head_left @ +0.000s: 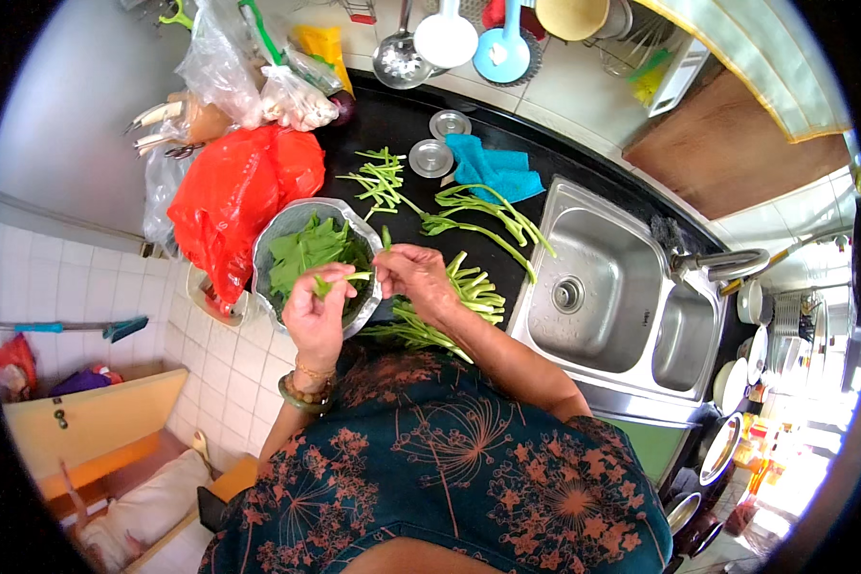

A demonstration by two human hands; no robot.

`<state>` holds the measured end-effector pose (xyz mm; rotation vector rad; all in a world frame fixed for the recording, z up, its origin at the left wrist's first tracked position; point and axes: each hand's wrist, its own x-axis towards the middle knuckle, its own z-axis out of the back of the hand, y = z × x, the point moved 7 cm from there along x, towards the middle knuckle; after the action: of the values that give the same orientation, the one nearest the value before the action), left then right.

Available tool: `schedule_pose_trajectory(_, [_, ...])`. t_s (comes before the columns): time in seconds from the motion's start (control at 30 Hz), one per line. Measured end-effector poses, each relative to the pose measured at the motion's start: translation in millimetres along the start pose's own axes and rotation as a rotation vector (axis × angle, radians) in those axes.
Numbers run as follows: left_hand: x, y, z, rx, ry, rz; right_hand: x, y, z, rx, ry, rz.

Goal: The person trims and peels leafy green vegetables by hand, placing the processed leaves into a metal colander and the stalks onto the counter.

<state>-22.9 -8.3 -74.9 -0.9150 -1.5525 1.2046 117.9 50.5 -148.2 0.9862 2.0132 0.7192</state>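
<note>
Over the near right side of a silver bowl [346, 214], my left hand [314, 311] pinches a short pale-green vegetable stem [356, 275]. Close beside it, my right hand [419, 279] is closed with another green stem piece [386, 237] standing up from its fingertips. Loose green leaves [301, 251] lie in the bowl, partly hidden by my left hand. Beyond the bowl is a small pile of short cut stems [378, 180]. Longer leafy stems [488, 212] lie toward the sink, and a thick bunch [476, 295] sits beside and partly under my right forearm.
A red plastic bag [244, 187] crowds the bowl's left side. At the back are two metal lids [430, 159] and a blue cloth [496, 167]. To the right is a double steel sink [593, 325] with a faucet [727, 260]. Ladles [404, 59] hang on the wall.
</note>
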Motion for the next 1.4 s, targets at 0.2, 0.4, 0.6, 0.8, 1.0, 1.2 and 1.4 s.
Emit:
schedule_pose_trajectory(0.2, [15, 5, 38, -0.419, -0.287, 0.257, 2, 17, -6, -0.383, 0.068, 0.155])
schedule_pose_trajectory(0.4, [10, 17, 72, -0.482, -0.382, 0.316, 4, 2, -35, -0.430, 0.096, 0.159])
schedule_pose_trajectory(0.6, [-11, 21, 90, -0.313, -0.481, 0.343, 10, -5, -51, -0.666, 0.192, 0.413])
schedule_pose_trajectory(0.8, [-13, 27, 84, -0.200, -0.307, 0.395, 12, -4, -57, -0.830, 0.113, 0.481])
schedule_pose_trajectory(1.0, [-4, 33, 58, 0.124, -0.042, 0.415, 5, 1, -67, -0.921, 0.090, 0.589])
schedule_pose_trajectory(1.2, [8, 22, 86, 0.400, -0.202, 0.194, -3, 8, -56, -1.065, 0.048, 0.594])
schedule_pose_trajectory(1.4, [33, 7, 94, 0.484, -0.150, 0.121, -7, 69, 29, -1.118, -0.247, 0.624])
